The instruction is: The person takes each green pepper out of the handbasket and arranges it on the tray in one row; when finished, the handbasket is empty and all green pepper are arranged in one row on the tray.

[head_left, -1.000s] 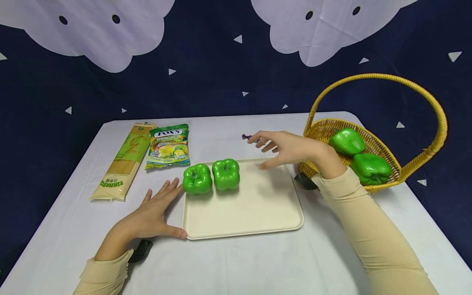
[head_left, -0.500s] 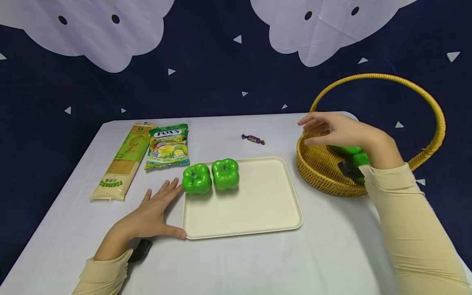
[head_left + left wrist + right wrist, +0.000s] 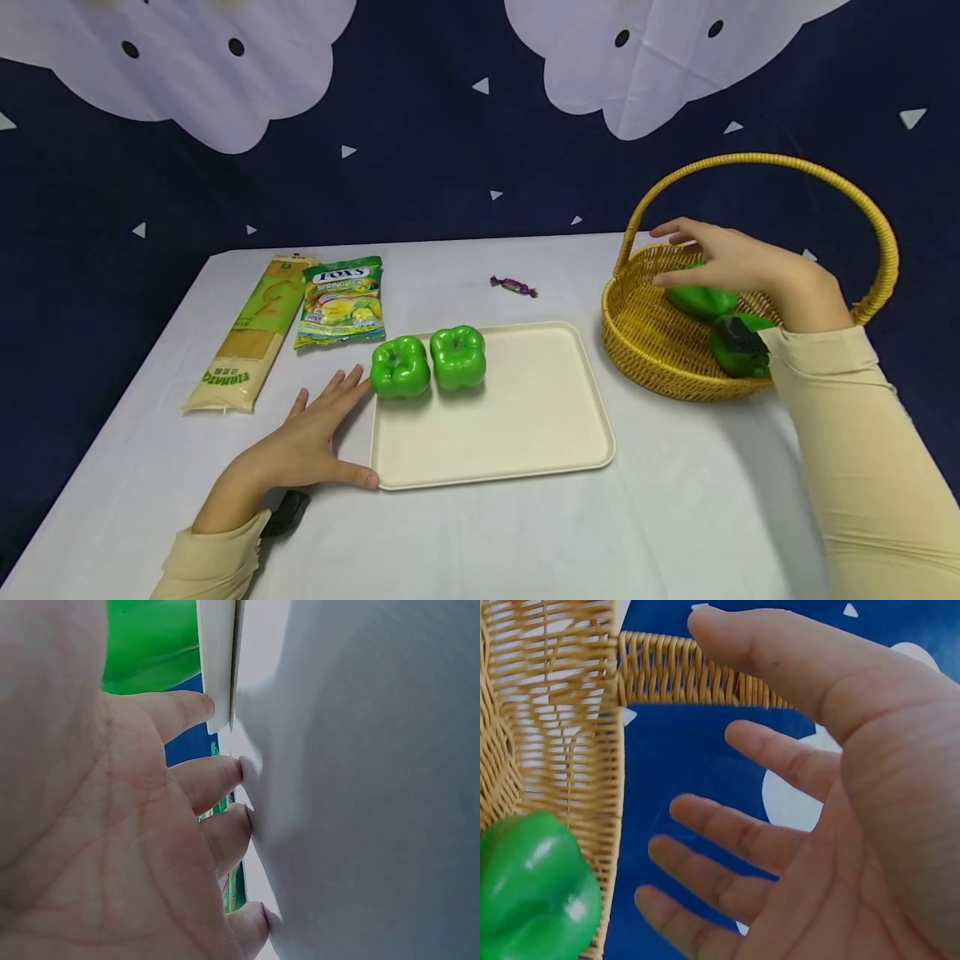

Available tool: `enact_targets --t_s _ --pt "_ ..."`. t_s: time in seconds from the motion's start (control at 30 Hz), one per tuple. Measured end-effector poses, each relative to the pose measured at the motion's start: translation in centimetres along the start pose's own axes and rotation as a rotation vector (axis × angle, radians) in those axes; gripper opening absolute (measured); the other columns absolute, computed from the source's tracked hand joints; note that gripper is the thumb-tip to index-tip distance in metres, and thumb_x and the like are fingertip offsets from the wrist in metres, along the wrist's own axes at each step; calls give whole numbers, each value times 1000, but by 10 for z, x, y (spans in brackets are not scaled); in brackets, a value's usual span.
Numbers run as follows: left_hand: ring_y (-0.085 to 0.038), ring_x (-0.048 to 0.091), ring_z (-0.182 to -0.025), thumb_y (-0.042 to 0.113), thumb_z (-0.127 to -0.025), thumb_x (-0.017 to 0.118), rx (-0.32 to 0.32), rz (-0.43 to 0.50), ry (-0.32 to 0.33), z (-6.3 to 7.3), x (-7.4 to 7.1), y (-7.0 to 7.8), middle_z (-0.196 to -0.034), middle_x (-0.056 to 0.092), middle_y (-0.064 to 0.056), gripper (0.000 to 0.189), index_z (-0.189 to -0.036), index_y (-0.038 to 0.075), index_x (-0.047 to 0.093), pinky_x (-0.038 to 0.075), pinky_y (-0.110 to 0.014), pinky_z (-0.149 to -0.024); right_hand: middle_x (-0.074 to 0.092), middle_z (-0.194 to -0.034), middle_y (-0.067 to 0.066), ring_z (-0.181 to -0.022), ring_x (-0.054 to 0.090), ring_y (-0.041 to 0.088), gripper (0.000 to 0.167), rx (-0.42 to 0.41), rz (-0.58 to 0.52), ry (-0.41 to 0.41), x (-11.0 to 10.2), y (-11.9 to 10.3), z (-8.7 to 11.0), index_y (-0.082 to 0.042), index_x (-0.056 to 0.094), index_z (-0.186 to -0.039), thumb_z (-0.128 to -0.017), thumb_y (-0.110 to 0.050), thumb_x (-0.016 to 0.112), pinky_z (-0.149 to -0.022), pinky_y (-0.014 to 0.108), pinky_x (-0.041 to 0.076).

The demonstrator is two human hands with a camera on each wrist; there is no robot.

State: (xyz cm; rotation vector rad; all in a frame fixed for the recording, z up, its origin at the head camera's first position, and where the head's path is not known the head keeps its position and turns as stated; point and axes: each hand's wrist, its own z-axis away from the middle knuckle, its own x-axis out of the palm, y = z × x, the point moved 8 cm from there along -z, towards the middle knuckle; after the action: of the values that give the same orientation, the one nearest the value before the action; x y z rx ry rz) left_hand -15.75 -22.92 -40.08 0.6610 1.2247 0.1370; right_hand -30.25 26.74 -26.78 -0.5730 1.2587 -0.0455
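Note:
My left hand (image 3: 311, 442) lies spread at the left side of a cream tray (image 3: 525, 433), thumb at its near corner and a fingertip on its edge in the left wrist view. Two green bell peppers (image 3: 401, 367) (image 3: 458, 357) sit side by side at the tray's far left. Over the yellow wicker basket (image 3: 645, 350), under its arched handle, hovers my right hand (image 3: 735, 262), fingers apart and holding nothing. Inside the basket are two more green peppers; one bell pepper (image 3: 536, 892) shows below the hand in the right wrist view, the other partly covered by the wrist device.
A noodle packet (image 3: 251, 333) and a green Fox's candy bag (image 3: 341, 302) lie at the back left of the white table (image 3: 480, 542). Behind the tray is a small purple wrapped candy (image 3: 513, 286). A dark blue cloth with clouds hangs behind the table.
My right hand has moved from above the tray's far right to over the basket on the right, uncovering the wrapped candy. My left hand and the tray's peppers have stayed put.

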Motion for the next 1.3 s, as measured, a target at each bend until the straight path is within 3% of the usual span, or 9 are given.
enact_targets --t_s 0.3,0.67,0.87,1.13,1.3 --pt "-52 8 -166 73 -59 94 -3 -13 -1 -1 0 -1 -180 15 -21 140 -169 13 33 -2 -86 -122 29 -163 43 -147 33 63 96 117 82 -74 -3 24 0 -7 23 -168 -99 -49 76 -112 82 36" --pt "-52 7 -166 72 -60 95 -6 -2 -9 -1 1 0 -180 15 -21 139 -169 12 33 -3 -86 -122 29 -163 42 -144 37 63 100 202 132 -143 1 45 -4 -1 23 -165 -98 -56 73 -113 81 36" --pt "-52 7 -166 72 -61 94 -2 2 -11 0 3 -1 -180 15 -22 139 -170 12 32 -3 -86 -122 22 -165 44 -148 29 64 100 213 105 -157 6 54 -6 4 23 -164 -98 -52 74 -116 81 31" --pt "-53 7 -166 73 -60 94 3 -7 -9 -1 2 -1 -180 15 -22 140 -169 11 33 -3 -87 -121 29 -159 48 -144 31 68 95 218 190 -136 1 58 -6 4 30 -161 -98 -51 75 -112 83 34" --pt "-52 7 -166 73 -60 95 -3 -4 -8 -1 1 0 -180 14 -23 140 -170 13 32 -3 -86 -121 27 -163 45 -147 31 66 93 228 147 -152 2 53 -6 3 29 -162 -98 -45 77 -115 82 33"
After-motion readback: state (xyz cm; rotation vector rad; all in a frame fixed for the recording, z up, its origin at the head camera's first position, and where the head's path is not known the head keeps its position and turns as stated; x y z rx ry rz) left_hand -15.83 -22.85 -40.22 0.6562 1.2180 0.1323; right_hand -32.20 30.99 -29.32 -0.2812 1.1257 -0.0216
